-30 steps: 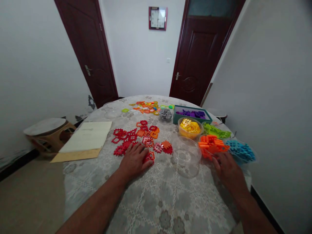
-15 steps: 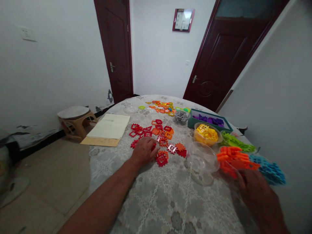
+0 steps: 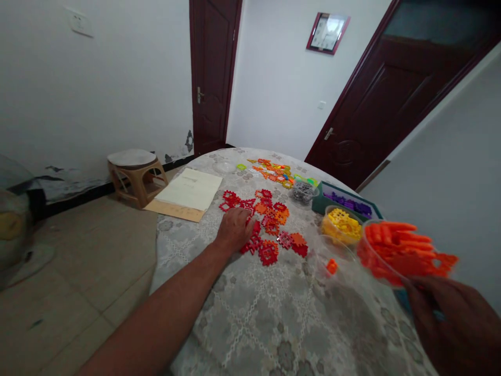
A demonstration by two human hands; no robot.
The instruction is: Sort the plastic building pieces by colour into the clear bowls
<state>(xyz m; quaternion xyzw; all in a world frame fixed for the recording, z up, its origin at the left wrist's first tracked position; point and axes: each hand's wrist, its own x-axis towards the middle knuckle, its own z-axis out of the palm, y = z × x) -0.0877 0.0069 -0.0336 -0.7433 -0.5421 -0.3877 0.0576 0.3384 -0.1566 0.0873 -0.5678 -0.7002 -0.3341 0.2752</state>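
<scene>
My left hand (image 3: 235,230) rests low on the heap of red plastic building pieces (image 3: 270,251), its fingers bent round some of them; its fingertips are partly hidden. Orange square pieces (image 3: 281,215) are mixed among the red ones. At the right, my right hand (image 3: 446,313) grips the near rim of a clear plastic tub (image 3: 381,263), tilted and held up. Orange building pieces (image 3: 407,245) fill this tub. To its left stands a clear, round container (image 3: 319,261) with one small orange piece (image 3: 332,266) in it.
Behind the tub are a bowl of yellow pieces (image 3: 341,224), a green box (image 3: 319,201) of purple pieces and a bowl of grey pieces (image 3: 303,192). Mixed pieces (image 3: 274,169) lie farther back. Paper (image 3: 191,189) lies at the left edge, near a stool (image 3: 135,175).
My right hand has raised the tub of orange pieces, which now covers most of the blue ones. A small orange piece now shows in the clear container. The view has turned left.
</scene>
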